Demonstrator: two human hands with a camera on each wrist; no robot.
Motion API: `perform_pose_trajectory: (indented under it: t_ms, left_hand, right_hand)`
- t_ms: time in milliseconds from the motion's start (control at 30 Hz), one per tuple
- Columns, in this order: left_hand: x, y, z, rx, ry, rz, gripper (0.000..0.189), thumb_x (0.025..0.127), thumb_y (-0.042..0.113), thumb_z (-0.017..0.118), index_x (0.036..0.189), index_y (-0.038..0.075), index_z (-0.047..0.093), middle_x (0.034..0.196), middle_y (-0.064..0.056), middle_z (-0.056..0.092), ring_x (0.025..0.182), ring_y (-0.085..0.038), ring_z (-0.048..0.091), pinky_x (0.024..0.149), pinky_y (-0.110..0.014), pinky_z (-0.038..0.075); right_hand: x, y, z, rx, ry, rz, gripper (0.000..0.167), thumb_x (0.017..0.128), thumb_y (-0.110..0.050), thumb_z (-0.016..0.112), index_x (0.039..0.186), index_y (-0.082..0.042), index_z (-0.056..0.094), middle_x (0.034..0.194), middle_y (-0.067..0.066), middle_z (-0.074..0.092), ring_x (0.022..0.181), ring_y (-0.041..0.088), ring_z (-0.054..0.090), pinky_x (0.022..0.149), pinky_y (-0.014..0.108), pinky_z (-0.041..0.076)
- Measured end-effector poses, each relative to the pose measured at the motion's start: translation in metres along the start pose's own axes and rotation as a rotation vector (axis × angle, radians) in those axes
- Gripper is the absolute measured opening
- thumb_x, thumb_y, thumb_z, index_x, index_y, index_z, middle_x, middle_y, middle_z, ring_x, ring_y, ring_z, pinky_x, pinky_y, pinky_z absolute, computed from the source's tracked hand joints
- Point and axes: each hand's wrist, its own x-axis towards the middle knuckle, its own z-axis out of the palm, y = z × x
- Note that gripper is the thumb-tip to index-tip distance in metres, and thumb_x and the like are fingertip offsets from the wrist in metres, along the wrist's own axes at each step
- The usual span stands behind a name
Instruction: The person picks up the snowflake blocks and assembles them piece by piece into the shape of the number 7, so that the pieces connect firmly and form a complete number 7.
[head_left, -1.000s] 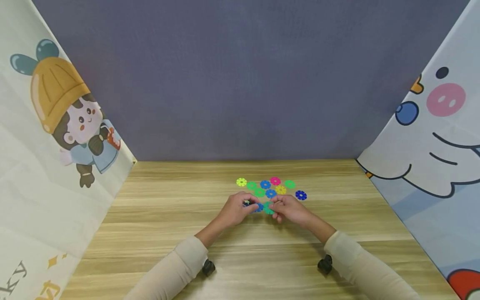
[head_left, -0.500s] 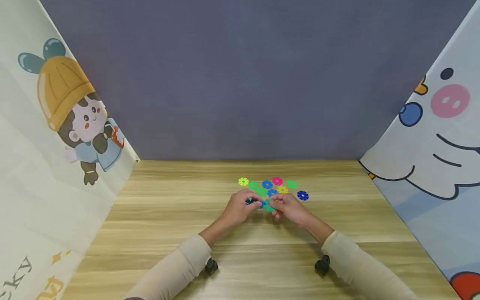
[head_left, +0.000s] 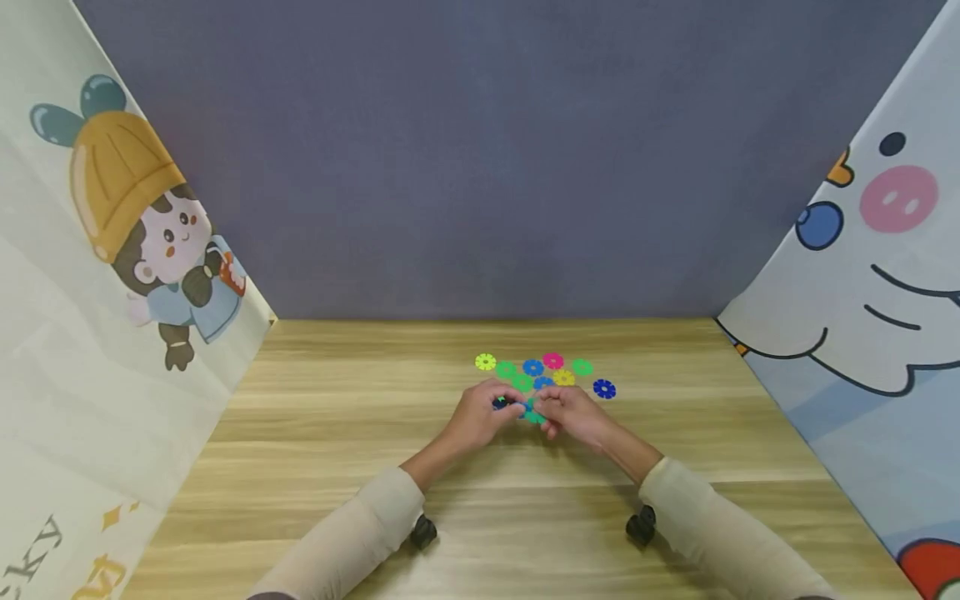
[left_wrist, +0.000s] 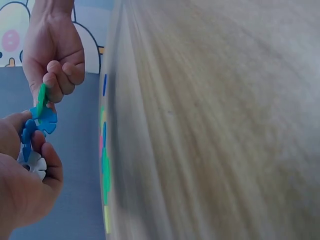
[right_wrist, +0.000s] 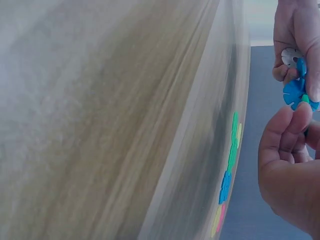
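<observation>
Above the table, my left hand [head_left: 476, 417] pinches a small chain of slotted snowflake discs. In the left wrist view the chain shows a blue disc [left_wrist: 47, 120], a second blue disc [left_wrist: 26, 140] set at an angle, and a white disc [left_wrist: 35, 165] near the fingers. Between thumb and fingers, my right hand [head_left: 577, 414] holds a green snowflake disc [left_wrist: 42, 97]. Its edge meets the outer blue disc; how deep the slots engage is hidden by the fingertips. In the right wrist view, fingers cover most of the green disc.
Behind the hands, loose discs lie flat on the wood-grain table [head_left: 360, 392]: yellow-green [head_left: 486, 362], pink [head_left: 553, 361], yellow [head_left: 564, 378], dark blue [head_left: 604, 389], and several green and blue ones. A grey panel [head_left: 480, 167] rises at the back, with printed panels on both sides.
The hands have come closer together. The green disc, a little apart from the blue disc a second ago, now meets it. Loose discs stay where they were.
</observation>
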Motion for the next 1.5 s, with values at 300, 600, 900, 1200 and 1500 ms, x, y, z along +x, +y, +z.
perform_pose_trajectory:
  t_ms: [300,600,900,1200,1500]
  left_hand:
    - [0.004,0.003,-0.002,0.002,-0.031,0.048,0.008,0.091,0.021,0.077,0.098,0.016,0.078,0.099,0.002,0.074,0.093,-0.009,0.065,0.084,-0.024,0.054]
    - [0.002,0.002,-0.009,0.018,-0.061,0.025,0.007,0.092,0.022,0.076,0.098,0.018,0.078,0.104,0.003,0.075,0.097,-0.01,0.067,0.085,-0.025,0.056]
    - [0.004,0.0,-0.011,0.014,-0.075,-0.004,0.008,0.093,0.023,0.076,0.1,0.019,0.078,0.104,0.004,0.074,0.097,-0.01,0.066,0.085,-0.026,0.055]
    - [0.001,-0.003,-0.011,0.003,-0.08,-0.012,0.008,0.094,0.024,0.075,0.1,0.02,0.077,0.109,0.003,0.074,0.102,-0.014,0.067,0.088,-0.029,0.056]
    - [-0.001,-0.004,-0.013,0.006,-0.088,-0.037,0.008,0.094,0.025,0.074,0.1,0.021,0.077,0.112,0.003,0.073,0.107,-0.014,0.067,0.091,-0.033,0.056]
  right_hand:
    - [-0.003,-0.001,-0.006,-0.045,-0.018,-0.02,0.023,0.106,-0.017,0.053,0.11,0.004,0.063,0.08,0.004,0.062,0.066,0.011,0.061,0.062,0.026,0.057]
    - [-0.003,0.003,-0.031,-0.267,0.005,-0.029,0.025,0.106,-0.029,0.055,0.106,-0.007,0.068,0.077,0.006,0.063,0.064,0.014,0.056,0.057,0.028,0.052]
    - [-0.002,0.012,-0.055,-0.604,0.064,-0.146,0.021,0.102,-0.015,0.059,0.115,-0.003,0.07,0.077,0.005,0.067,0.06,0.01,0.056,0.058,0.027,0.05]
    - [0.0,0.024,-0.076,-0.905,0.175,-0.228,0.018,0.097,-0.013,0.063,0.109,-0.003,0.073,0.083,-0.001,0.07,0.073,0.009,0.059,0.07,0.033,0.053]
    - [0.001,0.03,-0.093,-1.003,0.263,-0.127,0.021,0.092,-0.01,0.067,0.111,-0.003,0.072,0.087,0.005,0.067,0.072,0.014,0.055,0.067,0.035,0.05]
